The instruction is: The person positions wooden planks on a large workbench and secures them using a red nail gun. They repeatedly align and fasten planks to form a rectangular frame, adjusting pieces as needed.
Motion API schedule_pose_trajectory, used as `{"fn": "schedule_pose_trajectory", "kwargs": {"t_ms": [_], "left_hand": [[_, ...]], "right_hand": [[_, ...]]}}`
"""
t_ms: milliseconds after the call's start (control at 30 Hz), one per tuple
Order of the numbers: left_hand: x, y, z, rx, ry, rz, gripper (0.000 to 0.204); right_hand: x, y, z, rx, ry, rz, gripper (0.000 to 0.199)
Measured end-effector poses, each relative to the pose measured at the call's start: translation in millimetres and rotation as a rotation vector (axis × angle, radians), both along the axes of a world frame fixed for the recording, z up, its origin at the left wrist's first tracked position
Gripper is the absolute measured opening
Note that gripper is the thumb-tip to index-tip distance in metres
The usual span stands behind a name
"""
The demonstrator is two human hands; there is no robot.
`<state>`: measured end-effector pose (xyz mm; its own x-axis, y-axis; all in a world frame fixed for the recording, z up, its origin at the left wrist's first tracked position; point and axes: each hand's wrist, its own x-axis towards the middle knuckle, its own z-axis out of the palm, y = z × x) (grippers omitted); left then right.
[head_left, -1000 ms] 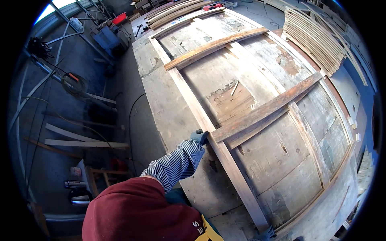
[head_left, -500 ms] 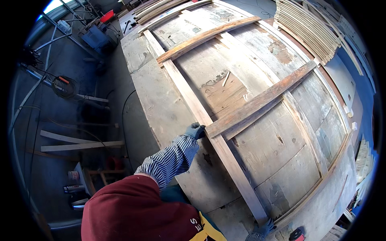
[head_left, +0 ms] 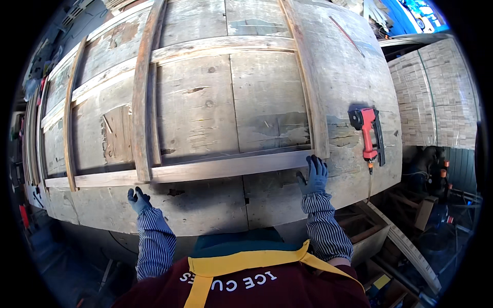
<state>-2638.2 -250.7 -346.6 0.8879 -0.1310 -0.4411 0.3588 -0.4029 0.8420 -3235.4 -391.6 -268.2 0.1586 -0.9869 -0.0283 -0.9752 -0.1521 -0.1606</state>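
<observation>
Touching the end of the long wooden rail (head_left: 231,168) with the right hand (head_left: 315,177), with thumb spread wide from fingers. Just short of a wooden crosspiece (head_left: 142,118) with the left hand (head_left: 138,199), with fingers loosely bent and empty.

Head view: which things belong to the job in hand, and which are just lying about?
Belonging, it seems:
front board, at the right hand
crosspieces
red nail gun, probably

Apparently lying about:
thin reddish stick
small wood strip
wood stack
</observation>
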Motion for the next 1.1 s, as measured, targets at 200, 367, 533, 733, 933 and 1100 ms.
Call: {"fn": "schedule_pose_trajectory", "kwargs": {"t_ms": [200,367,533,733,933,1100], "left_hand": [[-162.1,-64.9,78.3,0.014,-0.722,-0.984,0.052],[-338.6,-128.3,89.2,0.095,-1.027,-1.797,0.074],[-494.5,-190.5,69.6,0.26,-1.179,-1.998,0.087],[-521.1,-214.9,48.3,0.497,-1.005,-2.107,0.089],[-523.3,-235.6,51.0,0.476,-0.876,-2.085,0.088],[-535.9,-240.5,42.2,0.487,-0.803,-2.081,0.09]], "right_hand": [[-103.6,44.4,-70.2,-0.095,-0.473,-0.67,0.066],[-103.0,-4.2,-91.9,0.071,-0.68,-0.707,0.04],[-114.0,-47.0,-73.8,0.266,-0.842,-0.598,0.034],[-120.5,-60.2,-52.4,0.491,-0.783,-0.548,0.045],[-122.0,-57.5,-69.2,0.499,-0.959,-0.575,0.039],[-121.1,-52.4,-60.7,0.496,-0.926,-0.593,0.038]]}}
